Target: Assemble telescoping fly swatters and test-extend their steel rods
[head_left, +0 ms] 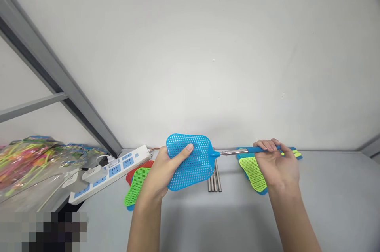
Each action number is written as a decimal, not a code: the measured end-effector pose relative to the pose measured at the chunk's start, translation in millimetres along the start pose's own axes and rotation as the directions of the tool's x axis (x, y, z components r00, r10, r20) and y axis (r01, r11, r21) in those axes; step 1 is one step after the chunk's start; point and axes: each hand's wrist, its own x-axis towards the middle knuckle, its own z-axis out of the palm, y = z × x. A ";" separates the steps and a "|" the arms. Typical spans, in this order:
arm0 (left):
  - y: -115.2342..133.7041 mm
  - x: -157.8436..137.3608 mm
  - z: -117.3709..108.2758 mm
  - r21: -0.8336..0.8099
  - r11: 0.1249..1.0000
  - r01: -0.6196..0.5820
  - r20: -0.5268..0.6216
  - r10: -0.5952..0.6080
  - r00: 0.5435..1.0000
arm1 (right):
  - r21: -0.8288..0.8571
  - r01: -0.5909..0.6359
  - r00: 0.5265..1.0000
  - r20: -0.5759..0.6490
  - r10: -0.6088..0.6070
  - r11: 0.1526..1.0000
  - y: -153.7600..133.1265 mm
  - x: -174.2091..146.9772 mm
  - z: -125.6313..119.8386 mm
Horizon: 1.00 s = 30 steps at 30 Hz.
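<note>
A blue fly swatter (pixel 198 165) with a mesh head and a metal shaft is held level above the table. My left hand (pixel 166 169) grips the mesh head, thumb on top and fingers hidden behind it. Around the blue handle at the other end, my right hand (pixel 277 161) is closed with the palm turned up. Below the swatter lie several metal rods (pixel 215 182) side by side. Under my right hand is a yellow-green swatter head (pixel 253 173) on top of a blue one. By my left wrist, a green swatter head (pixel 138 184) overlaps red and blue ones.
A white power strip (pixel 111 173) with plugs and cables runs along the left of the grey table (pixel 208 224). Bagged colourful items (pixel 32 165) lie at the far left, beyond a grey metal frame (pixel 59 62). A pale wall (pixel 213 46) stands behind the table.
</note>
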 end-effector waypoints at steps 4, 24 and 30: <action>0.8 -2.5 4.9 -0.013 1.000 0.019 0.000 -0.018 1.000 | 0.116 0.035 0.999 -0.027 -0.032 0.993 -1.8 -0.4 -6.1; -7.0 -0.9 42.5 -0.144 0.984 0.106 0.072 -0.096 0.993 | 0.207 0.065 0.997 0.025 -0.072 0.976 -30.3 1.4 -8.4; -8.4 -0.4 42.4 -0.129 0.985 0.117 0.089 -0.106 0.990 | 0.253 0.081 0.997 -0.008 -0.082 0.964 -29.4 1.7 -8.9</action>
